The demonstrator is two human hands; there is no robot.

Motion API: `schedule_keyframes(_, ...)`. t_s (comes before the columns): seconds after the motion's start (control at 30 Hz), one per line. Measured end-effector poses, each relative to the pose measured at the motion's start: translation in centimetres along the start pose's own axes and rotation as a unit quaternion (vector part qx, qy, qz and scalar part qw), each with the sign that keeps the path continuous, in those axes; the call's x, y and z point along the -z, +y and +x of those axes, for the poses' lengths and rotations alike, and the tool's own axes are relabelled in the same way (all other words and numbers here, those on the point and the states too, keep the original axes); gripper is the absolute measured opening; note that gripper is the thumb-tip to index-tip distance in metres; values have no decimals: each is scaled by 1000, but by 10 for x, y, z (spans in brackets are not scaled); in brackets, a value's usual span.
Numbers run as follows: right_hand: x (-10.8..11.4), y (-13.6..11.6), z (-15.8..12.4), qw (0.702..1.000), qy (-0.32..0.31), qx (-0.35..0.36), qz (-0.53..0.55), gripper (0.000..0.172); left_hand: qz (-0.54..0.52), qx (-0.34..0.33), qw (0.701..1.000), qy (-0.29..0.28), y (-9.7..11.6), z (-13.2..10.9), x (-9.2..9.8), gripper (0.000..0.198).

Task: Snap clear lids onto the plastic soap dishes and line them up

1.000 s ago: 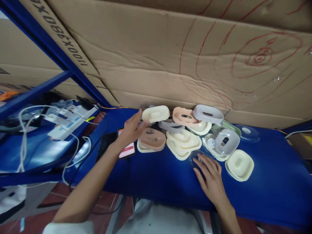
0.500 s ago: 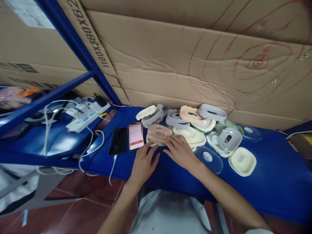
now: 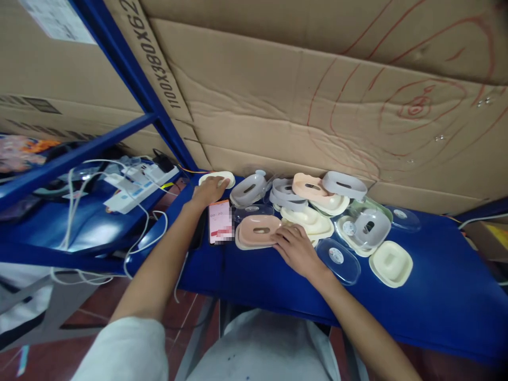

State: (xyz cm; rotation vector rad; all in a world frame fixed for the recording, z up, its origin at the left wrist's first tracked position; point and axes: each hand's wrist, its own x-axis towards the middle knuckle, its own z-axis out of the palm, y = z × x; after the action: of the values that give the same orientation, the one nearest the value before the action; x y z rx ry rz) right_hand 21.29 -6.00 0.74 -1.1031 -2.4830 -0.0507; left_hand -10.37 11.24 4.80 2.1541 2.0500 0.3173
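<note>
- It looks like a workshop.
- Past the left grip (image 3: 212,191): cardboard sheeting (image 3: 246,95) printed with dimensions.
- Left of that grip: a blue metal frame (image 3: 125,58) and a loaded power strip (image 3: 141,189).
- Around the right grip (image 3: 296,246): loose plastic dishes (image 3: 391,262) and clear lids (image 3: 337,264) on a worktop (image 3: 436,296).

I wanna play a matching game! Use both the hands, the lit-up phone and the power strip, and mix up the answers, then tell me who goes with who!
Things
1. Left hand
2. Right hand
3. Lit-up phone
4. Power strip

Places and colours
A. Pink, glowing
B. At the edge of the front pink tray
C. White
D. At the cream dish

Right pairs: 1-D, 2-B, 3-A, 4-C
</note>
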Motion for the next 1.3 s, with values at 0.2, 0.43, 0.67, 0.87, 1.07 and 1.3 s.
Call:
schedule_keyframes(0.2,23,-7,-16,986,58,-34,152,18,-26,-69,996,41,27,-81,-2,40)
schedule_keyframes(0.43,66,-31,-114,945,86,-211,235,21,-118,-243,961,57,77,-241,-50,33)
schedule_keyframes(0.67,47,-56,-159,897,181,-349,202,18,-177,-307,935,-27,108,-288,-69,67)
schedule_keyframes(0.87,46,-66,-140,962,63,-177,199,32,-195,-301,932,42,99,-279,-72,83)
schedule_keyframes(1.07,28,-70,-130,991,-3,-52,125,48,-199,-370,908,0,89,-265,-77,52)
schedule_keyframes(1.3,21,-68,-141,995,15,-47,83,47,-229,-378,895,55,85,-268,-83,46)
